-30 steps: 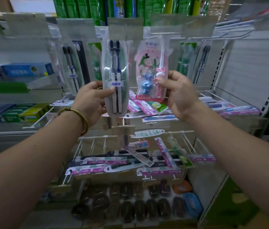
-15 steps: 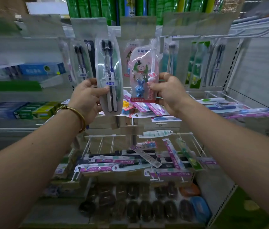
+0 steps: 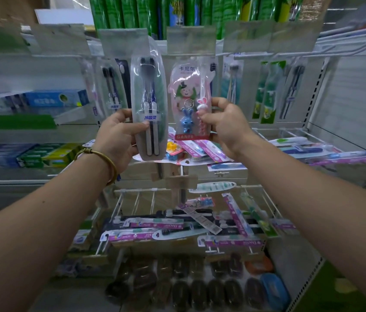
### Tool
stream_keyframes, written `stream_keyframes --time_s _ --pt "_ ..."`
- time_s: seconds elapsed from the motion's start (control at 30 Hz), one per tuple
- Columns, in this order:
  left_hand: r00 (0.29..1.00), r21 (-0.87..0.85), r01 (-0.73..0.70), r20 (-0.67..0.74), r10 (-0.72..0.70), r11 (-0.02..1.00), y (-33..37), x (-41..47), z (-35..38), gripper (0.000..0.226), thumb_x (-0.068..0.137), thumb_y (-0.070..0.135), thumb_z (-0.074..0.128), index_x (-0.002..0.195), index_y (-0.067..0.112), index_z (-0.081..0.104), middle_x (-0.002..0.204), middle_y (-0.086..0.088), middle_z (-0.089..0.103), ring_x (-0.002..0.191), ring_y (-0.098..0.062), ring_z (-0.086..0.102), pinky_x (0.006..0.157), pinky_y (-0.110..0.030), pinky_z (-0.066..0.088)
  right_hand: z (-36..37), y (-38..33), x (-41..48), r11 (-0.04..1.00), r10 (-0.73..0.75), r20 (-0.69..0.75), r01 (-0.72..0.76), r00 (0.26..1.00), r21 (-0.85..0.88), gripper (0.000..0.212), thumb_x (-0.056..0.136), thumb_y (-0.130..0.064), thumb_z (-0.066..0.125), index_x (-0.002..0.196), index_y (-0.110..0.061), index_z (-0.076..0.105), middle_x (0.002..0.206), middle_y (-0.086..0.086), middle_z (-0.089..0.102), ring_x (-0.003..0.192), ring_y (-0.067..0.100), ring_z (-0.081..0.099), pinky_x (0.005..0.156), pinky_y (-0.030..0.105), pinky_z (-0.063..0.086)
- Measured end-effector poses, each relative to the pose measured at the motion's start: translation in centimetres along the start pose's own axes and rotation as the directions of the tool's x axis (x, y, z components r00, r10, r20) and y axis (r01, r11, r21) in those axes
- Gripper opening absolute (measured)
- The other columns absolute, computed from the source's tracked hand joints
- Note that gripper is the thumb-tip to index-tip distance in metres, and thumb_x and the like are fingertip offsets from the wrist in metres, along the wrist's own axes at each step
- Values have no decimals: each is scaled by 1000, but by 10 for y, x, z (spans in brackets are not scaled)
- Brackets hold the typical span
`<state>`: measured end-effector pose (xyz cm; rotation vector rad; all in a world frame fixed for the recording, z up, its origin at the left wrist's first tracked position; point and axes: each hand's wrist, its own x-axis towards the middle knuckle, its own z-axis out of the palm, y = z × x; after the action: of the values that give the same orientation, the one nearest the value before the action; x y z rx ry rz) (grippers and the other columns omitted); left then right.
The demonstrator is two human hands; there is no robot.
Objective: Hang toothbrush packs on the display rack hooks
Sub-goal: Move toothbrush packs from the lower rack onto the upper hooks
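Hung packs, left: a few toothbrush packs (image 3: 112,86) already hang from the top row, behind the pack you are holding up.
Left hand: your left hand (image 3: 119,136) grips the clear two-brush pack (image 3: 148,97), with the thumb across its front at the label and the fingers behind.
Clear pack: it stands upright with its top up by a price-tag holder (image 3: 123,39) on the top row. The top is blurred, so you cannot tell whether it has caught a hook.
Pink pack: the pink children's pack (image 3: 188,102) is upright just beside the clear one, with a narrow gap between them.
Right hand: your right hand (image 3: 227,124) pinches the pink pack at its lower right edge, thumb on the front.
Hung packs, right: green and dark packs (image 3: 267,91) hang there, and bare white hooks (image 3: 346,51) stick out further right.
Loose packs: many lie flat on the middle shelf (image 3: 202,147) behind your hands, and more lie in the wire tray (image 3: 155,225) below.
Progress: this looks like the early or middle part. Some packs are up, both packs in your hands have yet to be seated on hooks, and a good pile of loose packs remains.
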<state>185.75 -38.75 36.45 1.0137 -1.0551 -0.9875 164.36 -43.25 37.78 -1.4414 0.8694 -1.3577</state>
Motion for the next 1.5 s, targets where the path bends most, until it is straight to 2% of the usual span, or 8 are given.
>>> stream_keyframes --time_s 0.23,0.43,0.63,0.77,0.93,1.17,1.3,1.5 --pt "1000 8 -13 -7 13 1000 4 4 1 23 93 -1 60 112 12 59 108 -12 72 98 -29 73 80 -50 60 3 -3 17 1000 -3 -4 3 1000 -23 15 97 -7 59 106 -20 58 107 5 67 88 21 70 68 32 59" --pt "1000 35 -1 9 0 999 3 9 3 24 91 3 64 111 15 59 117 -13 69 103 -29 71 82 -50 60 5 13 43 991 45 -74 -54 996 -124 14 94 -17 65 98 -29 59 111 5 69 101 26 69 91 46 57" --pt "1000 26 3 27 -3 1000 0 28 9 22 90 -1 65 106 14 60 113 -13 70 105 -29 70 86 -49 59 9 31 79 988 7 -130 -27 991 -154 15 95 -17 65 109 -18 61 109 6 69 103 29 69 90 49 58" --pt "1000 54 12 20 -14 998 -3 43 14 22 89 -1 65 106 12 62 110 -12 72 102 -28 71 85 -48 60 13 42 104 974 32 -161 -67 986 -216 14 96 -22 63 110 -21 66 106 2 69 100 27 69 90 48 58" --pt "999 54 44 -20 -43 998 -4 63 15 22 88 0 66 106 13 62 112 -11 72 102 -26 71 84 -46 60 17 47 133 962 10 -191 -61 982 -265 14 98 -22 59 111 -21 65 102 4 70 90 23 66 78 38 56" --pt "999 34 15 35 -17 999 -10 73 4 23 89 -2 65 107 11 60 105 -11 73 99 -26 73 81 -44 60 21 45 166 933 14 -253 -104 967 -345 15 98 -22 56 108 -23 66 96 0 68 86 19 63 85 40 55" --pt "999 46 13 35 -15 999 -11 73 1 25 89 -1 65 110 11 60 102 -9 74 96 -24 74 77 -40 61 23 43 174 914 17 -258 -119 966 -388 17 99 -24 54 110 -23 66 95 0 66 82 18 57 74 34 49" --pt "998 76 45 41 -48 996 -15 67 2 28 88 0 67 113 9 61 103 -9 74 96 -25 74 77 -41 62 21 43 174 887 24 -276 -148 961 -438 27 98 -31 57 117 -13 65 106 4 66 92 22 62 94 44 54"
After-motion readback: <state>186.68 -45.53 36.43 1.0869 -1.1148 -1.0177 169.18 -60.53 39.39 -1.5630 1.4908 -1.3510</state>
